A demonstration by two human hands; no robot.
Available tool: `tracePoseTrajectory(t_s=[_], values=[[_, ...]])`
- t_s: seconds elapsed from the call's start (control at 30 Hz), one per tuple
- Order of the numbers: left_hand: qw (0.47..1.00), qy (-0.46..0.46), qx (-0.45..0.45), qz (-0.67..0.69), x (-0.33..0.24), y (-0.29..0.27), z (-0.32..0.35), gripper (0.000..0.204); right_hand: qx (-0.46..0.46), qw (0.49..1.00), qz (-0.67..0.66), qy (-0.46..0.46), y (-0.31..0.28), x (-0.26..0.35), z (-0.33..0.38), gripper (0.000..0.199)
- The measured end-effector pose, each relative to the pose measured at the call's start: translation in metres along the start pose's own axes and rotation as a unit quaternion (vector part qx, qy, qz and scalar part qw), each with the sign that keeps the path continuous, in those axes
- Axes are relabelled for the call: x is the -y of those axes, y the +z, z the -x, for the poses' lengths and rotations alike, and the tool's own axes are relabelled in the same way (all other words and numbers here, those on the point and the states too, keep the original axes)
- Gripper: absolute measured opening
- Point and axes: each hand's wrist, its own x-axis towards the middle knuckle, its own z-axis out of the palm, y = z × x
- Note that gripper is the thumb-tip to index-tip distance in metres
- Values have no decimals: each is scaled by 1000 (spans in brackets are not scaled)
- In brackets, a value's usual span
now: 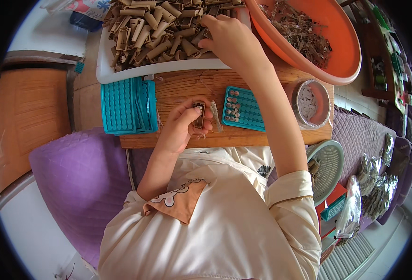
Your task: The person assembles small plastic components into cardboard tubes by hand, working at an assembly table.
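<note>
both hands are apart and each is busy. my left hand (180,126) is closed around a small tan plastic piece (199,114), pinched upright between thumb and fingertips just above the near edge of the wooden counter (187,88). my right hand (227,39) is stretched well beyond it, fingers curled down into the heap of tan plastic pieces (159,32) in the white tray (104,70); whether it already grips one i cannot tell, since the fingertips are buried among them.

just right of my left hand lies a small teal grid tray (250,112), with a few rows of its holes filled by small round parts on the side nearest that hand. to the left of my left hand sits a stack of teal grid trays (122,105). under my right forearm, further right, stands a round clear tub (311,102) of pale bits. beyond my right hand, to its right, is an orange basin (346,42) holding dark scraps. a purple cushion (75,177) lies below my left elbow.
</note>
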Motion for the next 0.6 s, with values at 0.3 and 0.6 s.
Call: tracePoseTrajectory(t_s=[0.3, 0.6], values=[[995, -27, 40, 84, -3, 10, -7, 26, 19, 998, 60, -25, 11, -9, -7, 8], [998, 35, -35, 41, 2, 33, -20, 32, -126, 958, -207, 156, -34, 5, 60, 17]])
